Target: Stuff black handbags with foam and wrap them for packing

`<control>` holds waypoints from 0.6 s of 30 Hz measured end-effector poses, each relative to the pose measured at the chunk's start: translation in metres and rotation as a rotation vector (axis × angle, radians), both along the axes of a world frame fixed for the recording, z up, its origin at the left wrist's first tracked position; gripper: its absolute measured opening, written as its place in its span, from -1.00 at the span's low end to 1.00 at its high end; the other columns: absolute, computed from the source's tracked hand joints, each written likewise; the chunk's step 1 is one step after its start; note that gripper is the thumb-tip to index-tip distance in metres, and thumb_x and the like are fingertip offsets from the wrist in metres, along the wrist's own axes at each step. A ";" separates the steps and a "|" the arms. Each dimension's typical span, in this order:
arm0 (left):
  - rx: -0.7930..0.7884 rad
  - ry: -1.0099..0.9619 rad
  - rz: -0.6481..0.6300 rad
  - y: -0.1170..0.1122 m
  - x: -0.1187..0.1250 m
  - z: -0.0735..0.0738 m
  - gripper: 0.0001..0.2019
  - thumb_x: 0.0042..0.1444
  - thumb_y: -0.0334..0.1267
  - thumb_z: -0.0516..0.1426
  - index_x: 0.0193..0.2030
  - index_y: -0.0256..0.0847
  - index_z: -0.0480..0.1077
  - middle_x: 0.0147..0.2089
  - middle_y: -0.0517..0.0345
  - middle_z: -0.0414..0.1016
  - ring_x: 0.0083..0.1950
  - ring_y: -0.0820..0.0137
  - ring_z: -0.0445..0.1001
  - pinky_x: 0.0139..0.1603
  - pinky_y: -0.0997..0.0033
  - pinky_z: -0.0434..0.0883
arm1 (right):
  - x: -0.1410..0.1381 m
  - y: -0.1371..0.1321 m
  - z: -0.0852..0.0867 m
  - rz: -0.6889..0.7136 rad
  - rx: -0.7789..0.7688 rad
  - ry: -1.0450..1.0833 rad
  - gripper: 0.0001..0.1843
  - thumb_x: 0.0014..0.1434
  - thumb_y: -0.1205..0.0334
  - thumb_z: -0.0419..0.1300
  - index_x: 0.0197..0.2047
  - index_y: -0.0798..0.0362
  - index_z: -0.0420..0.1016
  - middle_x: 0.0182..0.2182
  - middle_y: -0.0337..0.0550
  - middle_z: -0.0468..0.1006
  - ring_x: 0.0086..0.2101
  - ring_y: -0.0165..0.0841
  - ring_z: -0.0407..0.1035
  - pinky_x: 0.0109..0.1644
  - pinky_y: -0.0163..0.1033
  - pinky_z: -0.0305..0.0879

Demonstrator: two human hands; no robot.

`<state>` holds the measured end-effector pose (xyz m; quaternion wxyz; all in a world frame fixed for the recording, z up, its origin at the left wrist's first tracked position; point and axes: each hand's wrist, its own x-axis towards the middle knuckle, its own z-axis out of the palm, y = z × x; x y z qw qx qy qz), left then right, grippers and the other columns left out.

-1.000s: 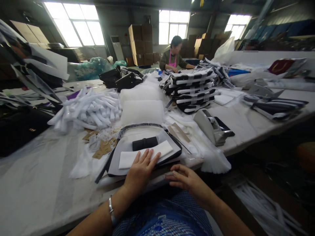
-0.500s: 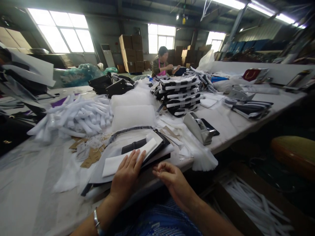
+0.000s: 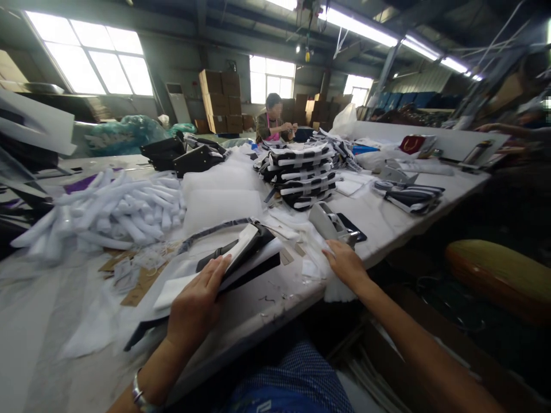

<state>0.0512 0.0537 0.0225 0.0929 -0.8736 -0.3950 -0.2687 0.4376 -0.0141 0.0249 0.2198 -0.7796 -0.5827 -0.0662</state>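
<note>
Under my left hand [image 3: 200,295] lies a flat black handbag [image 3: 253,246] with a wrapped, curved handle [image 3: 215,229]. My fingers lie over its near edge and a white foam strip [image 3: 172,289], gripping it with the near side tilted up; my thumb is hidden. My right hand [image 3: 346,264] reaches out to the right, fingers stretched and slightly bent, with nothing seen in them. Its fingertips are over thin white foam sheets [image 3: 316,238], close beside a grey tape dispenser [image 3: 329,221]. A dark flat object [image 3: 353,228] lies behind the dispenser.
A heap of white foam rolls [image 3: 124,209] and brown card tags [image 3: 142,284] lie left. Behind are a foam sheet stack [image 3: 224,203] and stacked black-and-white bundles [image 3: 301,175]. A co-worker [image 3: 273,120] sits across the table. A stool [image 3: 495,275] stands right.
My right hand has moved away from the bag, right and forward to the dispenser, its curled fingers straightening. The bag's near side has tilted up under my left hand. The view has shifted right.
</note>
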 end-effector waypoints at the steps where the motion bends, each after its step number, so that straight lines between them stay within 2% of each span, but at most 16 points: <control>1: -0.002 -0.007 0.005 0.001 0.000 0.001 -0.24 0.08 -0.49 0.05 0.46 -0.13 0.03 0.37 0.01 0.31 0.30 0.13 0.40 0.21 0.19 0.44 | 0.005 0.004 -0.002 -0.015 -0.026 -0.029 -0.71 0.28 0.27 0.11 -0.03 0.19 0.57 0.00 0.19 0.59 0.04 -0.05 0.44 0.09 -0.02 0.36; 4: -0.011 -0.021 0.012 0.001 0.000 0.002 -0.26 0.11 -0.46 0.06 0.46 -0.12 0.04 0.37 0.01 0.32 0.27 0.11 0.43 0.19 0.18 0.46 | 0.007 0.012 -0.006 -0.070 -0.097 -0.095 -0.75 0.29 0.27 0.11 -0.22 0.13 0.63 -0.20 0.15 0.65 -0.11 -0.05 0.50 -0.09 -0.07 0.38; 7: -0.024 -0.030 0.021 0.000 -0.001 0.004 -0.29 0.13 -0.44 0.07 0.44 -0.14 0.07 0.36 0.01 0.33 0.24 0.10 0.45 0.18 0.17 0.46 | 0.004 0.015 -0.004 -0.116 -0.128 -0.127 -0.72 0.31 0.22 0.11 -0.30 0.07 0.64 -0.27 0.09 0.66 -0.22 -0.10 0.53 -0.20 -0.12 0.34; 12: -0.029 -0.069 0.049 0.001 -0.002 0.010 -0.33 0.17 -0.39 0.12 0.43 -0.14 0.10 0.34 0.00 0.36 0.20 0.10 0.49 0.13 0.20 0.49 | 0.003 0.020 0.014 -0.113 -0.103 -0.135 -0.80 0.23 0.19 0.21 -0.35 0.03 0.63 -0.32 0.03 0.67 -0.23 -0.12 0.53 -0.12 -0.09 0.32; 14: -0.027 -0.086 0.066 0.003 -0.002 0.013 -0.34 0.18 -0.36 0.14 0.43 -0.14 0.11 0.32 -0.02 0.39 0.18 0.11 0.51 0.09 0.23 0.51 | -0.006 0.023 0.024 -0.059 -0.070 -0.131 -0.83 0.22 0.20 0.22 -0.35 0.05 0.61 -0.26 0.04 0.67 -0.16 -0.11 0.52 0.00 -0.06 0.31; 18: -0.047 -0.111 0.115 0.006 -0.004 0.021 -0.32 0.19 -0.34 0.18 0.44 -0.10 0.09 0.27 -0.03 0.44 0.12 0.12 0.55 0.03 0.25 0.53 | -0.050 0.022 0.033 0.191 -0.046 -0.084 -0.90 0.18 0.25 0.23 -0.37 0.01 0.55 0.07 -0.08 0.57 0.06 -0.20 0.44 0.17 -0.14 0.28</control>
